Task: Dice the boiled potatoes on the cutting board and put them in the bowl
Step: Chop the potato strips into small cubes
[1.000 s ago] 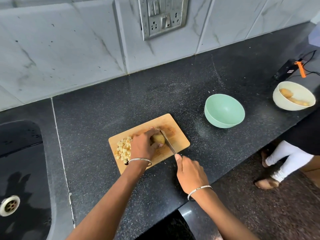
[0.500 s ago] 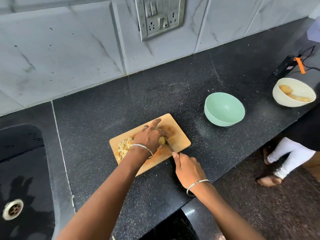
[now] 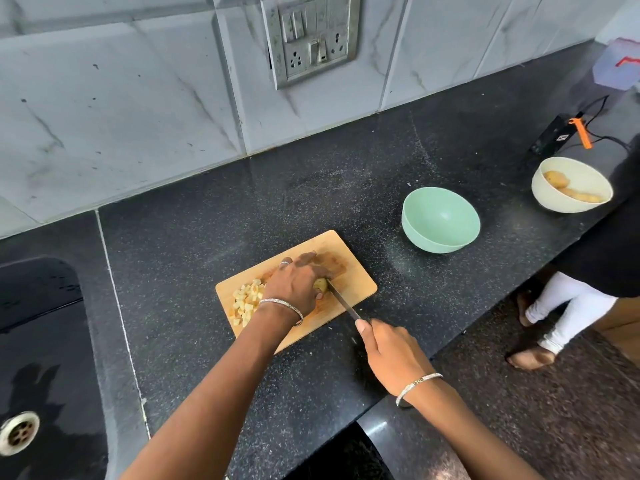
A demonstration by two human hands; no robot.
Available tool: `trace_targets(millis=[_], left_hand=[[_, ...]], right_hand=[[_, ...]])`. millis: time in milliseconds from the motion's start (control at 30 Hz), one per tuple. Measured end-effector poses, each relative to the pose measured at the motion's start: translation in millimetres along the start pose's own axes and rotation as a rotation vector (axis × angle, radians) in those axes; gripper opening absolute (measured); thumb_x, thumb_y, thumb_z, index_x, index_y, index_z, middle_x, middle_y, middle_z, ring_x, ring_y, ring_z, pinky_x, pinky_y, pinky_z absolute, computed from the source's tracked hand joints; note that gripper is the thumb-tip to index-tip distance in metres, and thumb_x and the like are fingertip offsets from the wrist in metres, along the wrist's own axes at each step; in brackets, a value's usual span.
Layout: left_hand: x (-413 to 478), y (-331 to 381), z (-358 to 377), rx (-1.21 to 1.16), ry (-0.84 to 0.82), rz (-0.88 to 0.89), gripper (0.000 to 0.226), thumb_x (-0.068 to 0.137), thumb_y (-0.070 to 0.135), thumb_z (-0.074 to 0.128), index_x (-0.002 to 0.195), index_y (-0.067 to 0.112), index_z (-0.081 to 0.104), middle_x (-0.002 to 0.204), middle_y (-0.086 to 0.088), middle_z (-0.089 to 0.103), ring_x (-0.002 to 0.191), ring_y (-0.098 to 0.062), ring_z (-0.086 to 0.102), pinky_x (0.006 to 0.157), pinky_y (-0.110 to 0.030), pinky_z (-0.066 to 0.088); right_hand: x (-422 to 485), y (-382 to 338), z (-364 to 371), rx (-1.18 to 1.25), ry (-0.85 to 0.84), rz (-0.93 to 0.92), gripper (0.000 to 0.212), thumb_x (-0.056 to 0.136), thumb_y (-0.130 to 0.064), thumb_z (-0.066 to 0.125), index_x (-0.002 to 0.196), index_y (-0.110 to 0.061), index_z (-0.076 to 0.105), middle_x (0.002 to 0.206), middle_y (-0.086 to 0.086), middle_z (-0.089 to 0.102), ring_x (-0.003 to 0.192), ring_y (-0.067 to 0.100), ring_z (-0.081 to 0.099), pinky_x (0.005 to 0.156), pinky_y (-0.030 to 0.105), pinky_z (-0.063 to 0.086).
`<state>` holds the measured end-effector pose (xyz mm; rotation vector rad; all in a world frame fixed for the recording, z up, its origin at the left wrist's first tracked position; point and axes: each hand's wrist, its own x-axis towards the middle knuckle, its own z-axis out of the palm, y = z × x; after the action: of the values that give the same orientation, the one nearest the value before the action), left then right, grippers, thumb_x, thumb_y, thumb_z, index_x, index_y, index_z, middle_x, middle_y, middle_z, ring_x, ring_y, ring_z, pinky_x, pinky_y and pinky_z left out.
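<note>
While the potato (image 3: 321, 285) lies near the middle of the cutting board (image 3: 356, 275), mostly hidden under the left hand (image 3: 296, 287), the step in hand seems to be slicing it. The left fingers are curled over the potato and press it down; how much of it is left I cannot tell. The knife (image 3: 343, 302) touches its right end, and the right hand (image 3: 389, 355) is clamped around the handle just off the board's near edge. To cut well, the fingertips should be tucked back from the blade and the slices even, so the cubes match the diced pieces (image 3: 247, 301) heaped at the board's left end. The green bowl (image 3: 412, 230) stands unfilled beyond the board's right corner; the cream bowl (image 3: 585, 176), near the counter's front edge, holds more whole potatoes (image 3: 556, 178).
</note>
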<state>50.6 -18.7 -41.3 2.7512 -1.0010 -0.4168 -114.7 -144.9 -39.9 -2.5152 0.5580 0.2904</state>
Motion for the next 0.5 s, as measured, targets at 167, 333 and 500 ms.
trace_targets(millis=[167,333,500], left_hand=[[3.9,-8.0,3.2,-0.042,-0.010,-0.014,0.045,0.086,0.035,0.067,0.127,0.046,0.052,0.152,0.010,0.035,0.128,-0.027,0.045,0.101,-0.040,0.045],[2.4,-2.4,3.7,-0.154,0.066,-0.145,0.072,0.076,0.059,0.068,0.138,0.036,0.039,0.137,0.005,0.050,0.125,-0.028,0.046,0.089,-0.039,0.048],[5.0,13.5,6.2,-0.098,0.216,-0.212,0.051,0.079,0.051,0.064,0.124,0.029,0.057,0.121,0.005,0.059,0.116,-0.023,0.049,0.081,-0.034,0.049]], right_hand=[[-11.8,29.9,-23.3,0.023,-0.032,0.023,0.051,0.102,-0.052,0.027,0.077,-0.019,0.057,0.068,-0.002,0.061,0.064,0.019,0.057,0.065,0.035,0.045],[-3.2,44.9,-33.6,0.283,0.028,0.058,0.050,0.102,-0.045,0.039,0.064,-0.019,0.059,0.044,-0.010,0.048,0.043,0.007,0.043,0.054,0.034,0.039],[8.2,31.5,-23.1,0.360,0.093,0.055,0.047,0.102,-0.042,0.040,0.065,-0.021,0.060,0.046,-0.020,0.053,0.046,0.003,0.044,0.060,0.030,0.038]])
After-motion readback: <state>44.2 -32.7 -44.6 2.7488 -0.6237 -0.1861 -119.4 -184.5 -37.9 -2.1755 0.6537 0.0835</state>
